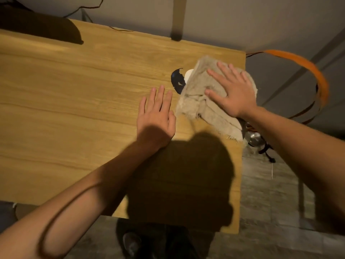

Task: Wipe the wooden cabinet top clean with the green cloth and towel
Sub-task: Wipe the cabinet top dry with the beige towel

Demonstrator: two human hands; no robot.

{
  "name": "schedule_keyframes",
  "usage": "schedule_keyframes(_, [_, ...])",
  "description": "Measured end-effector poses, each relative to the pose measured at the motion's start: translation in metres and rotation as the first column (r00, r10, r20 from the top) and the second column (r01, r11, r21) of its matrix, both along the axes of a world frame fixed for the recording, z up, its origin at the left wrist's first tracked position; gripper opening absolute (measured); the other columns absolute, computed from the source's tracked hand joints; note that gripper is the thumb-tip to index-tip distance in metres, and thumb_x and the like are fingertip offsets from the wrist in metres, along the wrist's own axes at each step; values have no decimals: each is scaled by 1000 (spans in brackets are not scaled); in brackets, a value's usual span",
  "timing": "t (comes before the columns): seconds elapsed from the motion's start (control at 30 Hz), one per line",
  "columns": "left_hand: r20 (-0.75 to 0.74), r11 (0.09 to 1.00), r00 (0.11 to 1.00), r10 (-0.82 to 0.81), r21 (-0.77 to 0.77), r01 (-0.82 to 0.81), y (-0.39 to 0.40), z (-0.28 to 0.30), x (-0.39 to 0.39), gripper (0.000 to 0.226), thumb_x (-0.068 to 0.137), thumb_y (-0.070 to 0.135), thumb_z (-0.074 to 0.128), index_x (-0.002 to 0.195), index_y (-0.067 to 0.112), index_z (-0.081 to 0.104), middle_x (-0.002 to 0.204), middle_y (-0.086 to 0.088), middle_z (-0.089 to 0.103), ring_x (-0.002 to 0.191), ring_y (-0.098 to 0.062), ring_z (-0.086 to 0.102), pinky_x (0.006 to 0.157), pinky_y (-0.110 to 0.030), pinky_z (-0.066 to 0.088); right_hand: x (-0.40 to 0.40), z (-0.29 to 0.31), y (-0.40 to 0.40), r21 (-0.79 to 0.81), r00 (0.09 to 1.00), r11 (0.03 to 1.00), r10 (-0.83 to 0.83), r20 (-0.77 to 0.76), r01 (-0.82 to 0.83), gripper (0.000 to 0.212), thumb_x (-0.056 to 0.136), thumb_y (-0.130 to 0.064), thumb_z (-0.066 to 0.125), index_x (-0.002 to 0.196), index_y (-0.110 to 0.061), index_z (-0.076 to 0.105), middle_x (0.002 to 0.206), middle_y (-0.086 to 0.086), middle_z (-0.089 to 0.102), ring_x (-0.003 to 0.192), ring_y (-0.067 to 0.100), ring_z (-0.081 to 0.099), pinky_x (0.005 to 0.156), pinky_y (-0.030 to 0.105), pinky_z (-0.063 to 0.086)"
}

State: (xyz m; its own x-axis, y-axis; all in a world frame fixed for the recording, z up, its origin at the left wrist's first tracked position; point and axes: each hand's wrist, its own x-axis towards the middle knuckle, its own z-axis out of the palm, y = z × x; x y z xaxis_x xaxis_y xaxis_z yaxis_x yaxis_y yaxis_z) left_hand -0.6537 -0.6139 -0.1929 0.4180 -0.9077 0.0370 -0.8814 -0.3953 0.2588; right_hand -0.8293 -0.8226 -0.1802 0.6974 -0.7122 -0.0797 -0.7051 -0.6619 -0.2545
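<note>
At cabinet top point(74, 101) right edge, right hand point(233, 94) flat on towel point(201, 101), long axis diagonal

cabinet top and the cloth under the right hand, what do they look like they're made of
Cabinet top: wood or wood-look laminate, smooth matte finish, with long grain lines; the picture cannot settle which. Cloth: beige woven fabric, slightly fuzzy, rumpled in soft folds, with frayed threads along its edge.

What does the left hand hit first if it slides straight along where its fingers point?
Probably nothing: the left hand lies flat on the cabinet top, fingers aimed at the far edge. The dark object sits just right of that line; a slight drift could clip it.
</note>
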Motion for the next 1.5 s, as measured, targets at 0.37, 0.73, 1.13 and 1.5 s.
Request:
schedule_keyframes(0.37, [32,997,999,41,-59,-39,-1,0,-3,63,92,30,40,154,18,36,164,-5,28,153,-24,20,122,-49,18,29,4,-42,121,909,909,-410,80,399,77,89,-83,28,158,-50,21,171,-15,8,159,18,4,119,58,25])
schedule_keyframes(0.73, [-35,998,998,47,-28,-48,1,6,-5,60,96,36,32,155,22,32,165,-2,25,154,-21,16,124,-46,13,17,-1,40,94,732,731,-680,31,676,80,94,-79,18,162,-40,7,164,11,25,126,42,55,100,53,43])
schedule_keyframes(1.13, [-34,998,999,26,54,-24,42,12,-22,59,102,34,24,158,18,21,167,-5,16,155,-22,9,124,-44,10,-37,-2,197,-1,807,809,-587,-63,588,75,97,-75,12,163,-40,2,171,18,-2,156,42,12,121,57,25])
schedule_keyframes(1.5, [-170,984,979,-116,117,137,182,17,-52,58,106,40,12,160,20,7,169,1,3,155,-17,-3,125,-44,3,-35,-1,331,-17,903,907,-421,-85,422,71,99,-73,15,162,-43,-1,172,11,-9,158,32,-13,127,55,-4])
